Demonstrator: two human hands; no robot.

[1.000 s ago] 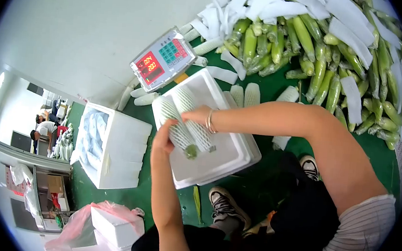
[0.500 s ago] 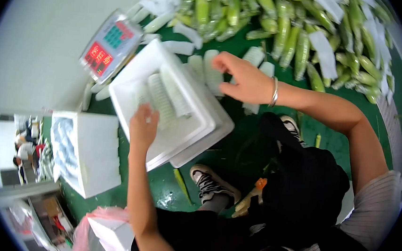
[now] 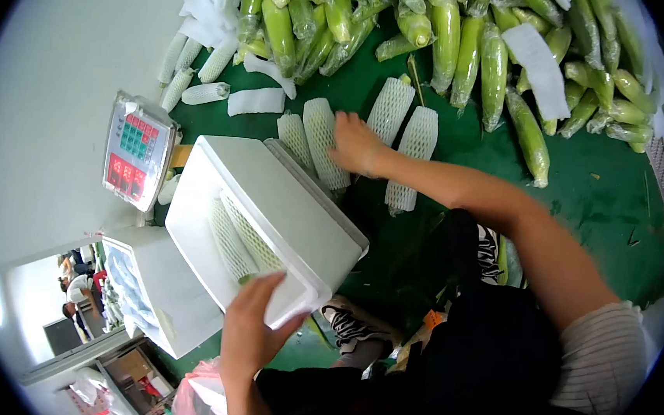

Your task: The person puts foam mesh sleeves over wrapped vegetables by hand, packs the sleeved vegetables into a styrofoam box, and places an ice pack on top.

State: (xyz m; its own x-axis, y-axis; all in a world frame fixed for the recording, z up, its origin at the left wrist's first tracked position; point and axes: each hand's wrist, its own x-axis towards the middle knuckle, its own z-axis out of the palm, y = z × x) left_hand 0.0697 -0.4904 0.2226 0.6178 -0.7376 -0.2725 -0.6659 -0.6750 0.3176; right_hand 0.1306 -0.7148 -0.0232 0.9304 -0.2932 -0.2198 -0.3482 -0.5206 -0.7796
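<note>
"Touching anything, that right grip (image 3: 359, 146)?"

"Its fingers are at the edge of a net-sleeved ear (image 3: 320, 132) — whether they have closed on it, I can't tell. Another sleeved ear (image 3: 295, 136) lies just left of that one, a little farther from the grip."

"And on the grip's other side?"

"Two more sleeved ears (image 3: 391, 107), one above and to the right of it, the other running down under the forearm."

"What of the left grip (image 3: 254, 330)?"

"Fingers and thumb apart, at the near rim of the white foam box (image 3: 299, 228). I can't tell how firmly it touches. Just beyond its fingertips, inside the box, lie two sleeved ears side by side."

"Anything farther off?"

"Left of the right grip, the scale (image 3: 140, 149) with its red display lit. Beyond that grip, a heap of green wrapped ears (image 3: 444, 45) on the green floor (image 3: 582, 196). Left of the left grip — a second foam box (image 3: 188, 298) holding pale bundles."
</note>
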